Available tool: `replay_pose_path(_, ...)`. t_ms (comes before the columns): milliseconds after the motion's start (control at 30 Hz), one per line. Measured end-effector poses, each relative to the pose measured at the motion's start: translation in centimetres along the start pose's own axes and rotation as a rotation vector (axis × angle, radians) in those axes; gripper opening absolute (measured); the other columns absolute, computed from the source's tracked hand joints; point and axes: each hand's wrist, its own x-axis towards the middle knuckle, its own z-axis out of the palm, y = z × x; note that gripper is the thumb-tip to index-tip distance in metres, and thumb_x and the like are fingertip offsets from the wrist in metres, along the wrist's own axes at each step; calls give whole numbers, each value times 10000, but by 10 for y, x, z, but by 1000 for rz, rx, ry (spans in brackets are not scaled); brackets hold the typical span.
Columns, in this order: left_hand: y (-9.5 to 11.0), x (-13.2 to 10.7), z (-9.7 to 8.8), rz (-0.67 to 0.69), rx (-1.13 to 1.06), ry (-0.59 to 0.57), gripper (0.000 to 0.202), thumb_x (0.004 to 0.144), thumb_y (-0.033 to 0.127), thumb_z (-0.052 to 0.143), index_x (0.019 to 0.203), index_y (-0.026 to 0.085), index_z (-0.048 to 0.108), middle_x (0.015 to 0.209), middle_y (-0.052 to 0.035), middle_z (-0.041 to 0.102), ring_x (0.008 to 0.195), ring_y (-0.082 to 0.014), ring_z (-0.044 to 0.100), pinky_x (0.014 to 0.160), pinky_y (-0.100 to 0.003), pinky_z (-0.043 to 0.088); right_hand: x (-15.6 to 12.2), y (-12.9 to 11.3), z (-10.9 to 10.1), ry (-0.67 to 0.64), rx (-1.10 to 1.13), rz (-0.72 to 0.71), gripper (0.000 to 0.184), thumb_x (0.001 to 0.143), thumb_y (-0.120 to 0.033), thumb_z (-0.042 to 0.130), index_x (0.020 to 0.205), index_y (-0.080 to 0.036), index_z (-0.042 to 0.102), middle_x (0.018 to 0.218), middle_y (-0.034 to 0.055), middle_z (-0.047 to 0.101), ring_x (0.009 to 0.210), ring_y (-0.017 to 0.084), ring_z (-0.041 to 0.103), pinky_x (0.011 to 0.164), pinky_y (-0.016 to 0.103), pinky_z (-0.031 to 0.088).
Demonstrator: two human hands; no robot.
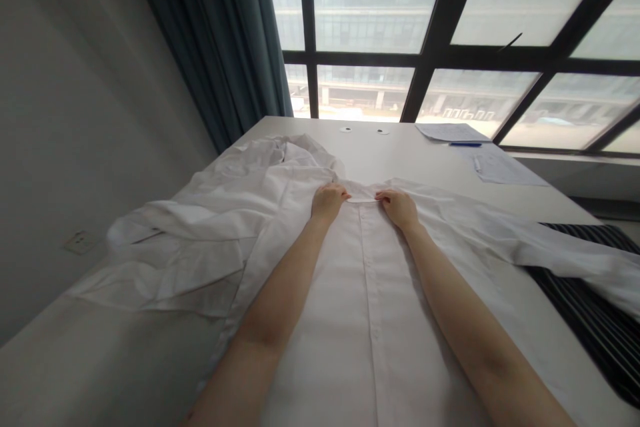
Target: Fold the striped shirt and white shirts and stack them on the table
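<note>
Pinching the collar (pixel 361 195) of a white shirt (pixel 367 293) from either side, a person reaches along a long white surface (pixel 390 160). The left hand (pixel 330 202) and right hand (pixel 397 208) are both curled, their fingertips gathered on the collar's edge, with a short stretch of collar between them. The shirt lies front up, its button placket (pixel 367 293) running from the collar back toward the person. One sleeve (pixel 575 253) stretches off to the right, past the surface's edge and over a dark striped cloth (pixel 590 320). On the left, more of the shirt sits in loose, bunched folds (pixel 200 233). Farther along the surface lie papers (pixel 453 132), a blue pen (pixel 469 144) and another sheet (pixel 505 170). Beyond them is a tall window (pixel 375 7) with dark frames, a teal curtain (pixel 215 33) hanging at its side, next to a pale wall (pixel 75 113) fitted with a socket (pixel 79 241).
</note>
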Motion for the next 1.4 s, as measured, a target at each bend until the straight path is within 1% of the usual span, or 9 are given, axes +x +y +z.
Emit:
replay_pose_path(167,1,-3,-3,-95,20,88,217,947,239,539,1123,183,652,1124,-87,640,1069,-211,552,962,-319,412,-1,0,0,37,-2,42,296,846,-151,488,948,-245,750,1042,8,748,976,193,667,868,291,484)
replay_pose_path(367,5,-4,0,-212,67,129,390,949,330,513,1320,208,506,1185,-101,624,1145,-252,525,1001,-376,373,-1,3,-1,157,8,84,357,955,-290,389,1131,-180,680,1135,106,692,1032,239,612,887,340,459)
replay_pose_path(533,-2,2,7,-144,-305,144,383,939,216,491,1320,196,522,1038,-54,681,970,-181,622,925,-298,447,0,8,-1,226,22,88,429,987,-347,316,1097,-151,681,1063,155,683,998,285,583,874,415,447)
replay_pose_path(633,-2,4,12,-59,-460,168,431,870,126,530,1297,169,566,1077,-69,676,958,-184,623,920,-292,466,0,6,0,205,51,-17,337,939,-359,463,1134,-183,674,1164,122,668,1100,271,553,944,408,416)
replay_pose_path(767,-2,5,16,-4,-491,219,512,745,64,647,1245,169,611,1088,-77,667,943,-195,615,933,-312,472,0,3,4,138,84,-140,296,824,-286,627,1111,-269,694,1186,44,685,1119,237,573,956,366,411)
replay_pose_path(867,-3,6,17,-40,-517,259,358,778,65,633,1118,168,667,993,-60,681,831,-167,617,861,-295,495,-1,4,5,179,94,-79,232,886,-258,521,1002,-234,721,1024,65,732,933,220,645,821,328,458)
replay_pose_path(967,-4,7,16,-67,-529,286,276,810,45,579,1032,180,674,954,-42,685,791,-146,614,826,-272,495,0,6,4,270,103,13,289,930,-301,449,1024,-197,702,988,98,733,851,230,655,734,319,458)
replay_pose_path(1200,-4,5,16,-134,-579,403,333,881,84,491,1180,228,506,853,4,637,776,-137,616,743,-227,470,0,4,3,378,162,57,253,921,-225,398,1053,-196,611,960,86,721,847,216,660,743,311,463)
replay_pose_path(1400,-1,2,11,-137,-337,286,354,856,114,521,1188,224,471,826,6,626,810,-177,615,798,-287,444,0,7,5,359,187,-5,314,818,-130,436,1099,-186,562,1017,111,702,920,242,654,809,361,483)
